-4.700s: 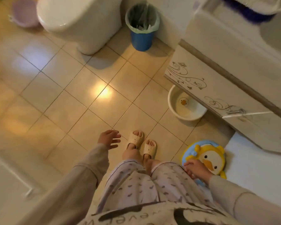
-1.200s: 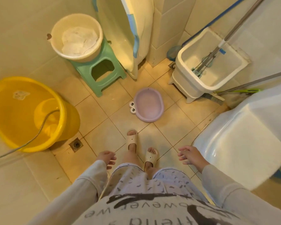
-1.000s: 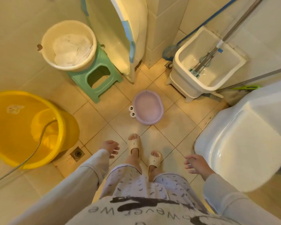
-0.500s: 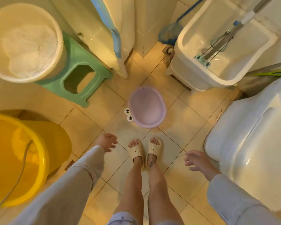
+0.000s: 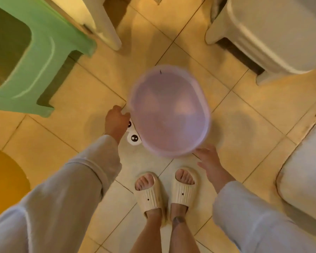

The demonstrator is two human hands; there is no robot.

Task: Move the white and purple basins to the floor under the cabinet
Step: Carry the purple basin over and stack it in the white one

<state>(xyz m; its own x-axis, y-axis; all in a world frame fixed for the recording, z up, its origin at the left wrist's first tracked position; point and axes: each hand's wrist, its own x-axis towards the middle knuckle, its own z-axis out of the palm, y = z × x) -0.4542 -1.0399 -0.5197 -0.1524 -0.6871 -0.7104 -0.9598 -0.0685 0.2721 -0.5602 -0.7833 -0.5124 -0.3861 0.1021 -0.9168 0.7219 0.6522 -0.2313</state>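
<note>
The purple basin (image 5: pixel 169 112) sits on the tiled floor in front of my feet, blurred, with a white tab of cartoon eyes (image 5: pixel 134 138) on its near-left rim. My left hand (image 5: pixel 116 121) is curled on that left rim and covers one of the eyes. At the near-right rim my right hand (image 5: pixel 208 161) has its fingers spread, the fingertips touching the edge. The white basin and the cabinet are out of view.
A green stool (image 5: pixel 35 52) stands at the upper left and a yellow tub (image 5: pixel 4 179) at the lower left. A white mop bucket (image 5: pixel 263 33) is at the upper right, the toilet (image 5: pixel 303 179) at the right. My slippered feet (image 5: pixel 164 192) stand just behind the basin.
I have bent down close to the floor. Both hands have moved from beside my legs to the purple basin's rim, the left onto the side with the eyes.
</note>
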